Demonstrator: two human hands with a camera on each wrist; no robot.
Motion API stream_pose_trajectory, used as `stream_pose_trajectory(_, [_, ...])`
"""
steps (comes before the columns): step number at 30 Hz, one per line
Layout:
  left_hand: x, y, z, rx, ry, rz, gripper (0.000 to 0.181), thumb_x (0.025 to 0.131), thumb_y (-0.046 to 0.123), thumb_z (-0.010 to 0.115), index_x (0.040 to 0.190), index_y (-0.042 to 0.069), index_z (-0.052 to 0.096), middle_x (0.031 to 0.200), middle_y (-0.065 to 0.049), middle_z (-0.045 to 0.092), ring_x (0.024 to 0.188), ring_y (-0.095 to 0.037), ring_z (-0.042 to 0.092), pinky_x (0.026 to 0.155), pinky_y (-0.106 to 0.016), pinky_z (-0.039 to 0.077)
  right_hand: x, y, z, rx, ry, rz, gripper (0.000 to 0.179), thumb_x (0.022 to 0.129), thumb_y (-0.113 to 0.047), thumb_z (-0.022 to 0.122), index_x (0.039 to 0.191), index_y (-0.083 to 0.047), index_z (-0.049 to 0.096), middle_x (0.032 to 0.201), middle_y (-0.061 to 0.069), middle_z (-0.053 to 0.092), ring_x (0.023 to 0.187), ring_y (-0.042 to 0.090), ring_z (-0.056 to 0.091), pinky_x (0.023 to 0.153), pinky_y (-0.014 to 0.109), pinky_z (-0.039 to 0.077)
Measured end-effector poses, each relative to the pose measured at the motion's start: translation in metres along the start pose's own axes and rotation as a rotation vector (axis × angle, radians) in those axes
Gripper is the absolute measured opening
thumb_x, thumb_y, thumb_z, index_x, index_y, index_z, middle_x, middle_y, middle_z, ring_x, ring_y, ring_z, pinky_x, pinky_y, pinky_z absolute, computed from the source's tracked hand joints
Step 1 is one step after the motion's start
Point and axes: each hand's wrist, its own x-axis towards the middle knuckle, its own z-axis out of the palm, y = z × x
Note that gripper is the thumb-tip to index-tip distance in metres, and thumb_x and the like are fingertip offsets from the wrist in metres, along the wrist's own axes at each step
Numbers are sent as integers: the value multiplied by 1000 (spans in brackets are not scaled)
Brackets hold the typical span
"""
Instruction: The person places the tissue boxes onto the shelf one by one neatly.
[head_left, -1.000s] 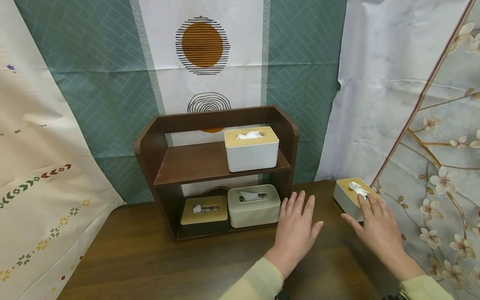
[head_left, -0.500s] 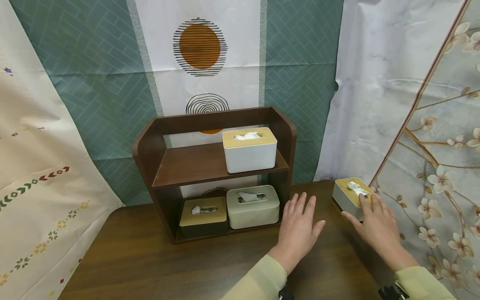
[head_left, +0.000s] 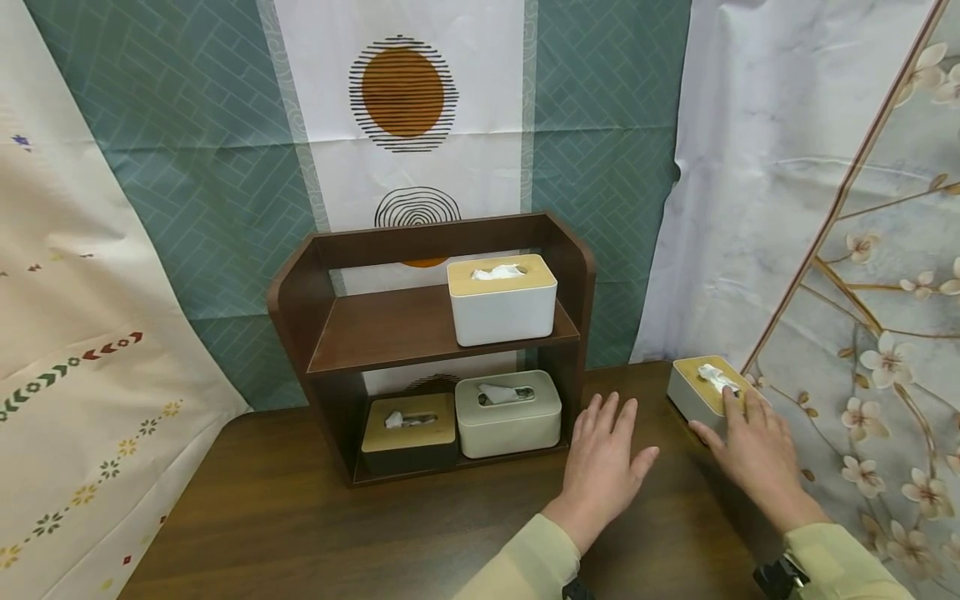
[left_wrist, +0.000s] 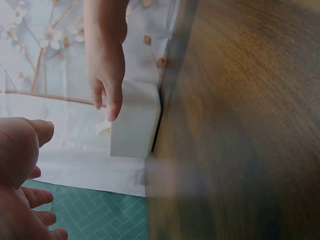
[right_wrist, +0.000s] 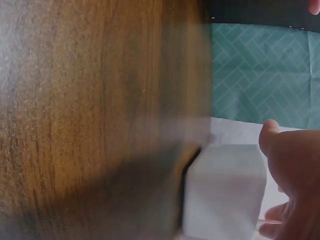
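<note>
A white tissue box with a wood-look lid (head_left: pixel 692 398) stands on the table at the far right, a white tissue showing in its slot. My right hand (head_left: pixel 759 454) hovers at the near end of this box with relaxed fingers over its lid. Whether the fingertips touch the lid I cannot tell. In the right wrist view, the thumb is apart from the white box (right_wrist: pixel 225 192). My left hand (head_left: pixel 602 467) is held palm down with straight, slightly spread fingers, between the shelf and that box, holding nothing.
A dark brown two-tier shelf (head_left: pixel 390 333) stands at the back. On its upper tier sits another white tissue box (head_left: pixel 504 317). Below are a black tissue box (head_left: pixel 411 457) and a grey-green one (head_left: pixel 510 433). Fabric curtains (head_left: pixel 600 167) bound the table (head_left: pixel 337 533).
My left hand has drifted slightly to the right and toward me. The right hand stays nearly in place over the tissue box, and the boxes have not moved.
</note>
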Motion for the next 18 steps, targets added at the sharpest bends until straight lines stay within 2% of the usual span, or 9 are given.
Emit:
stream_pose_trajectory(4, [-2,-1,3,-19,-2,-3,66,101,55,53,155,19,41,159,-6,38,149,-29,29,117,-46,29,1,3,3,0,12,-11,84,94,-49,67,149,7,37,145,40,34,130,61,31,101,75,23])
stream_pose_trajectory(18, [-6,-3,10,-84,-20,-15,65,101,55,52,155,20,41,158,-5,39,149,-28,29,116,-47,32,5,5,15,-28,-54,-1,73,98,-54,58,148,-2,44,147,38,35,132,62,27,98,77,25])
